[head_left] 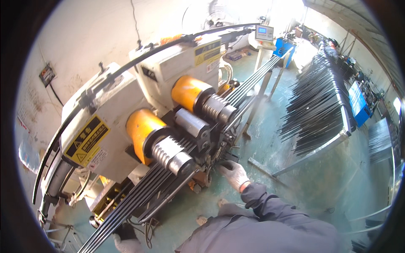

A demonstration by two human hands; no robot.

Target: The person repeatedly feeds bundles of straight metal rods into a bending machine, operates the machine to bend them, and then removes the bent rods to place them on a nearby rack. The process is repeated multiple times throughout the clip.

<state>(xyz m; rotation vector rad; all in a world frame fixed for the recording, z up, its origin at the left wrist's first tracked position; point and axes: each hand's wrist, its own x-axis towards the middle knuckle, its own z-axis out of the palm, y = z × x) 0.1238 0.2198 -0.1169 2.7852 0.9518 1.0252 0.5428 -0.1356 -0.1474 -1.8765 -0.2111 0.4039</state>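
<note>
gloved L hand (126,243) nr long dark rods (126,207), gloved R hand (234,174) by machine (192,122) front, can't tell if hands grip, rods run past 2 orange cylinders (144,128), metal bar (261,167) betw. R hand & loaded rack (314,152), ctrl box (264,33) at back

The person wears 2 knitted work gloves, pale greyish white. The glove on the right hand (233,174) has a ribbed-looking wrist end and darker grey patches toward the fingers. The left hand (126,245) has a matching pale glove, partly cut off by the lower rim. The work jacket (261,234) is plain slate grey, with a faint purplish cast where light falls on it. Its right sleeve (278,205) is darker, near navy, loose and creased, ending in a cuff. Below show 2 brownish shoe tips (201,220), their details too small to tell.
</note>
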